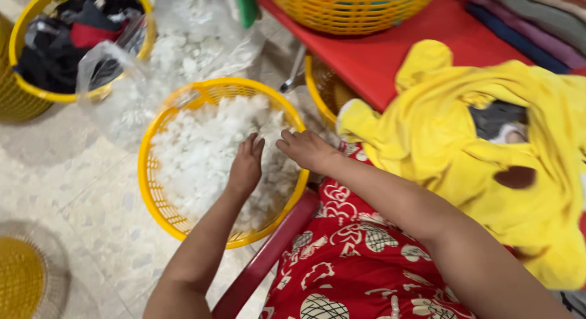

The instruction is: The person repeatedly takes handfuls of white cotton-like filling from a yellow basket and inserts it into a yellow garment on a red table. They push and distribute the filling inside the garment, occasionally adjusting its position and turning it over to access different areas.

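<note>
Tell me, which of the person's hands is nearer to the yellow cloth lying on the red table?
The right hand. It reaches into the white stuffing just beside the yellow cloth, while the left hand rests farther off, toward the basket's middle.

Both hands [278,157] — low, fingers curled

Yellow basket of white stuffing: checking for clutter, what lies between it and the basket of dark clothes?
A clear plastic bag of white stuffing on the floor, in the head view.
</note>
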